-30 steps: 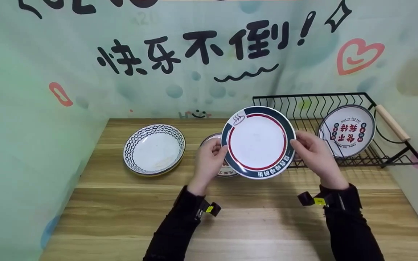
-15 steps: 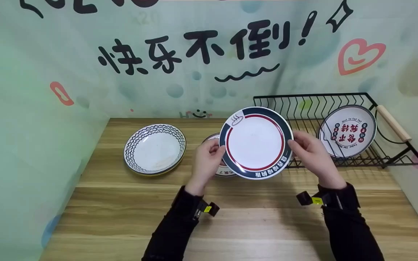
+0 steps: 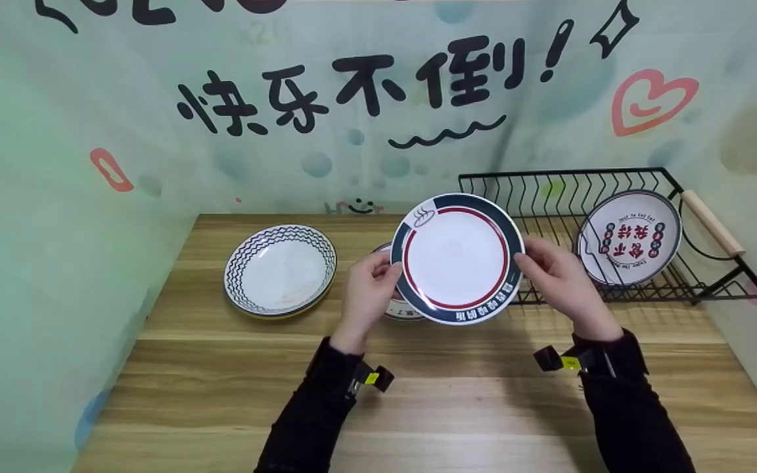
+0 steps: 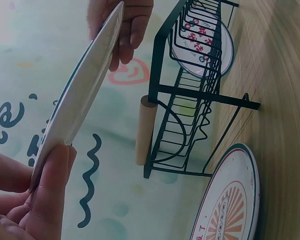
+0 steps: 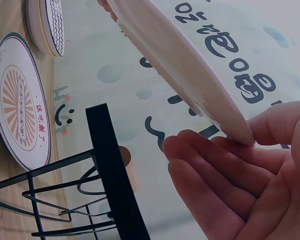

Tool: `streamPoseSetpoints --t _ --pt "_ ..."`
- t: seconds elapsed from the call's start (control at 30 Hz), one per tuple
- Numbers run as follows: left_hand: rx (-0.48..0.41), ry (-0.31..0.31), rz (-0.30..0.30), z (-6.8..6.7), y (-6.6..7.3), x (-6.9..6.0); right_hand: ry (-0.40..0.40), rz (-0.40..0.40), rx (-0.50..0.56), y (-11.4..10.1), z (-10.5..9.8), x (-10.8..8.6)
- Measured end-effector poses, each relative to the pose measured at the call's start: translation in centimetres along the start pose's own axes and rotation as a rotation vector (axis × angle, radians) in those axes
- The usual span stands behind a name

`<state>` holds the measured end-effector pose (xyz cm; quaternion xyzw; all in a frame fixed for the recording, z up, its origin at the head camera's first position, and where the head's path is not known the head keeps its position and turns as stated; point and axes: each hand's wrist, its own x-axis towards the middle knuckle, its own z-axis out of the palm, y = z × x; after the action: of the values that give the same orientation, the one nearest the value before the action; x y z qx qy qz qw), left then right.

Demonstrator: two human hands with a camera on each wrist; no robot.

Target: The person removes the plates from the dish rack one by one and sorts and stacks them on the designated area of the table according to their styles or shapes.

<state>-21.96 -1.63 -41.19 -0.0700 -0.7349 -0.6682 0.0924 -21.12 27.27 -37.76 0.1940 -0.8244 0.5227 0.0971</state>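
Note:
A white plate [image 3: 457,257] with a dark green rim band and a red ring is held above the table, its face tilted toward the head camera. My left hand [image 3: 368,292] pinches its left edge between thumb and fingers. On the opposite edge, my right hand [image 3: 564,282] pinches the rim with thumb and forefinger, the other fingers loosely extended in the right wrist view. Partly hidden behind it, a second plate [image 5: 20,100] with an orange sunburst lies on the table. A black wire dish rack [image 3: 549,197] stands at right, bearing a plate with red lettering [image 3: 629,238].
At the left of the wooden table [image 3: 221,387] sits a bowl [image 3: 280,269] with a black wavy pattern, seemingly stacked on another with a yellowish outside. The rack has a wooden handle [image 3: 711,223]. A printed cloth wall [image 3: 352,157] closes off the back and sides.
Both hands have carried the held plate slightly to the left. It has turned a little, its lettering shifting along the lower rim. The bowl, rack and racked plate stay put.

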Motion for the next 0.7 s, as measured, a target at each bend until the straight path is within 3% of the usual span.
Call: streamPoseSetpoints --t 0.23,0.4,0.7 --pt "-0.042 -0.004 -0.03 -0.31 -0.01 0.1 -0.022 -0.03 0.023 0.29 0.05 -0.07" --pt "-0.054 0.009 -0.001 -0.56 -0.13 0.09 -0.047 -0.062 0.057 0.37 0.21 0.03" --pt "-0.079 0.028 -0.002 -0.97 -0.16 0.1 -0.045 -0.081 -0.058 0.53 0.28 -0.2"
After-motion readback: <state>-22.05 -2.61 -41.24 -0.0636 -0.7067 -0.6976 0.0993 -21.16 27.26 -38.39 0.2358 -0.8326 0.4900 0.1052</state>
